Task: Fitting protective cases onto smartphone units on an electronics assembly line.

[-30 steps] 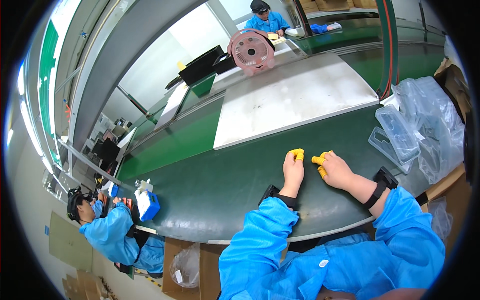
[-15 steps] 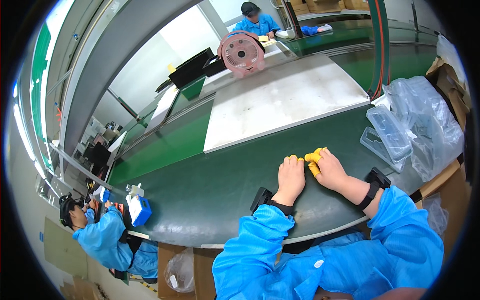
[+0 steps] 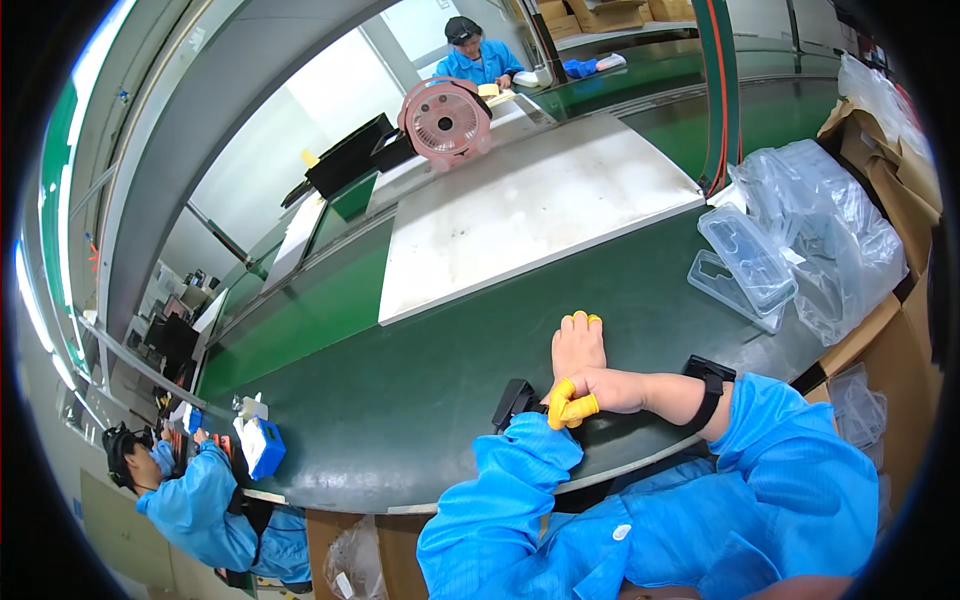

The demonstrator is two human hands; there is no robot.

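Observation:
My left hand (image 3: 577, 345) is over the green work surface (image 3: 450, 400), back up, its fingers curled under. Its fingertips wear yellow finger covers, and its palm is hidden. Crossing over the left wrist is my right hand (image 3: 592, 393), with yellow covers on its bent fingers. Those fingers are closed at the left blue sleeve cuff (image 3: 540, 437), close to the black wrist device (image 3: 514, 404); their exact hold is partly hidden. Another black wrist device (image 3: 708, 370) is strapped to my right wrist.
Clear plastic cases (image 3: 748, 262) lie at the right beside clear plastic bags (image 3: 825, 225) and a cardboard box (image 3: 880, 345). A white board (image 3: 530, 215) and pink fan (image 3: 447, 122) stand ahead. Co-workers sit at the left (image 3: 205, 500) and far side (image 3: 478, 62). A blue box (image 3: 263, 450) stands left.
My right hand has left the left fingertips and come back over the left wrist to the sleeve cuff. The view has shifted slightly, moving the scene left in the picture.

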